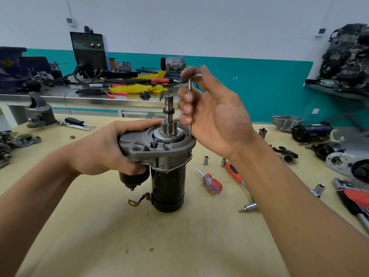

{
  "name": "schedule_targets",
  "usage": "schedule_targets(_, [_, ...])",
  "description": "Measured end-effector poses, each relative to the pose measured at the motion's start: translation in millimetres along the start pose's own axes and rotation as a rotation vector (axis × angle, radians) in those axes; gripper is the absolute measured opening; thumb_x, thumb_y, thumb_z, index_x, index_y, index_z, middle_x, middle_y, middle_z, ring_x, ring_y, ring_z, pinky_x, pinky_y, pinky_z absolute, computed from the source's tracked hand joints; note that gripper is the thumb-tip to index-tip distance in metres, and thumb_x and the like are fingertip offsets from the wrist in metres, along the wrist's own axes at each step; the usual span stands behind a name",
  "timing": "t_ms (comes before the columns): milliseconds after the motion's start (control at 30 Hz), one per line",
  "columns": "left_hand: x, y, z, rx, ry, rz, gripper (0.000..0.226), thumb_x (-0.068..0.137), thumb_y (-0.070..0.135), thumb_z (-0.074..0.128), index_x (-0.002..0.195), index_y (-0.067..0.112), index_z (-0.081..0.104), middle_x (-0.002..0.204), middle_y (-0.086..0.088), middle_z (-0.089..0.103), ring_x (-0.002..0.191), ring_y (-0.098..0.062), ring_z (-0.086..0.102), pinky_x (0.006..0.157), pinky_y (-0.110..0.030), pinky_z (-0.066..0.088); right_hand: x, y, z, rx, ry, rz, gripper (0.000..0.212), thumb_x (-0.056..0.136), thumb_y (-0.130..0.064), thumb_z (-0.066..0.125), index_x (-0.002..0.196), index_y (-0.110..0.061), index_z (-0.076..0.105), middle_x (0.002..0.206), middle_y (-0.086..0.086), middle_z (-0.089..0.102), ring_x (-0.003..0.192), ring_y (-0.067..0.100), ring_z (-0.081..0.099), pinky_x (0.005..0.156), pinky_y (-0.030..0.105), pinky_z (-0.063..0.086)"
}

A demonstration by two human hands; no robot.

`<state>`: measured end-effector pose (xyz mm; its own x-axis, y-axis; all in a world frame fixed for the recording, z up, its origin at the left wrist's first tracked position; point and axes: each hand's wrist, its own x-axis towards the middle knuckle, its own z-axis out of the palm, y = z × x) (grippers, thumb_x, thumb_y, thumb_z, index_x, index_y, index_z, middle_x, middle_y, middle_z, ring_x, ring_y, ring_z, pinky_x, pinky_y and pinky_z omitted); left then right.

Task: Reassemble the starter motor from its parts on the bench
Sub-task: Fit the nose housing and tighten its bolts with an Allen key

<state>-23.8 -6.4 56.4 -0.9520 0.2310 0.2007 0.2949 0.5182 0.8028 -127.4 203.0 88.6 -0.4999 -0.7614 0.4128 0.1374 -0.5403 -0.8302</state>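
Note:
The starter motor (pixel 167 176) stands upright on the bench, black body down, grey flange and pinion shaft (pixel 169 114) up. My left hand (pixel 105 150) grips the flange and the black solenoid from the left. My right hand (pixel 211 110) holds an L-shaped hex key (pixel 189 108) upright, fingers curled round its long arm, thumb on the bend. The key's lower end stands at the right rim of the flange. A black socket-head bolt (pixel 154 143) sits in the flange near the front.
A red-handled screwdriver (pixel 211 181), a red-and-black ratchet driver (pixel 237 177) and small sockets (pixel 205 160) lie right of the motor. Other starter parts (pixel 323 144) crowd the far right; a grey housing (pixel 40 112) and screwdrivers (pixel 77 123) lie at the left. A cluttered steel bench stands behind.

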Motion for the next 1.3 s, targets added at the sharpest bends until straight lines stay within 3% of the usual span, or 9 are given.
schedule_targets(133, [0.2, 0.4, 0.9, -0.006, 0.003, 0.004, 0.095, 0.059, 0.015, 0.082, 0.146, 0.027, 0.047, 0.132, -0.001, 0.067, 0.116, -0.021, 0.066, 0.099, -0.029, 0.052, 0.0, 2.0, 3.0, -0.043, 0.036, -0.068, 0.019, 0.099, -0.028, 0.044, 0.09, -0.017, 0.057, 0.069, -0.002, 0.037, 0.06, 0.01, 0.033, 0.056, 0.025, 0.023])
schedule_targets(367, [0.2, 4.7, 3.1, 0.009, 0.006, 0.013, 0.095, 0.059, 0.015, 0.081, 0.146, 0.025, 0.046, 0.131, -0.001, 0.067, 0.117, -0.022, 0.066, 0.104, -0.035, 0.051, 0.0, 14.1, 15.3, -0.18, 0.188, -0.352, 0.021, 0.096, -0.009, 0.056, 0.077, -0.015, 0.062, 0.056, -0.007, 0.043, 0.051, 0.011, 0.029, 0.046, 0.027, 0.019])
schedule_targets(467, [1.6, 7.1, 4.5, 0.014, 0.002, 0.016, 0.095, 0.059, 0.014, 0.081, 0.146, 0.025, 0.046, 0.128, 0.0, 0.068, 0.115, -0.02, 0.066, 0.101, -0.033, 0.052, 0.3, 17.9, 18.0, -0.279, 0.293, -0.491, 0.021, 0.093, -0.007, 0.061, 0.074, -0.017, 0.063, 0.06, -0.008, 0.052, 0.052, 0.006, 0.042, 0.05, 0.018, 0.033])
schedule_targets(633, [6.3, 8.0, 6.5, 0.075, 0.005, 0.018, 0.096, 0.065, -0.013, 0.08, 0.144, 0.03, 0.048, 0.128, 0.005, 0.069, 0.115, -0.015, 0.067, 0.094, -0.02, 0.051, 1.7, 21.7, 17.1, -0.402, 0.468, -0.606, 0.024, 0.091, -0.008, 0.064, 0.07, -0.018, 0.057, 0.06, -0.002, 0.045, 0.052, 0.015, 0.036, 0.054, 0.023, 0.032])
schedule_targets(733, [9.0, 7.8, 7.3, 0.089, 0.0, 0.014, 0.096, 0.066, -0.013, 0.08, 0.145, 0.032, 0.049, 0.129, 0.006, 0.068, 0.116, -0.015, 0.066, 0.095, -0.019, 0.05, 2.3, 21.7, 14.4, -0.487, 0.575, -0.665, 0.029, 0.091, -0.006, 0.065, 0.068, -0.019, 0.053, 0.058, -0.001, 0.045, 0.053, 0.019, 0.039, 0.056, 0.028, 0.035])
schedule_targets(833, [9.7, 7.7, 8.2, 0.08, -0.001, 0.022, 0.096, 0.066, -0.011, 0.081, 0.144, 0.036, 0.051, 0.131, 0.005, 0.068, 0.117, -0.016, 0.066, 0.097, -0.02, 0.05, 1.8, 18.4, 11.4, -0.465, 0.555, -0.599, 0.028, 0.094, -0.005, 0.064, 0.07, -0.017, 0.054, 0.061, 0.005, 0.048, 0.055, 0.022, 0.042, 0.054, 0.027, 0.035])
schedule_targets(967, [6.0, 9.0, 7.9, 0.083, 0.02, 0.042, 0.094, 0.064, -0.004, 0.079, 0.141, 0.041, 0.053, 0.132, 0.007, 0.067, 0.118, -0.013, 0.065, 0.096, -0.018, 0.05, -1.0, 5.1, 5.8, -0.203, 0.286, -0.287, 0.02, 0.104, -0.012, 0.043, 0.091, -0.009, 0.057, 0.064, 0.005, 0.051, 0.041, 0.01, 0.033, 0.037, 0.016, 0.024])
schedule_targets(1133, [6.0, 8.4, 8.5, 0.067, 0.018, 0.016, 0.094, 0.063, -0.004, 0.079, 0.145, 0.03, 0.049, 0.132, 0.006, 0.067, 0.119, -0.017, 0.065, 0.103, -0.027, 0.049, -1.0, 0.3, 0.1, -0.097, 0.073, -0.066, 0.036, 0.107, -0.032, 0.025, 0.088, -0.016, 0.051, 0.052, -0.005, 0.028, 0.043, 0.007, 0.015, 0.038, 0.017, 0.013])
schedule_targets(1300, [5.1, 9.1, 7.8, 0.069, 0.016, 0.019, 0.094, 0.063, -0.003, 0.079, 0.145, 0.031, 0.049, 0.13, 0.005, 0.068, 0.117, -0.017, 0.066, 0.099, -0.025, 0.051, -2.0, -4.2, -4.5, 0.025, 0.019, 0.021, 0.039, 0.107, -0.034, 0.02, 0.094, -0.016, 0.052, 0.056, -0.005, 0.029, 0.052, 0.011, 0.01, 0.043, 0.022, 0.01])
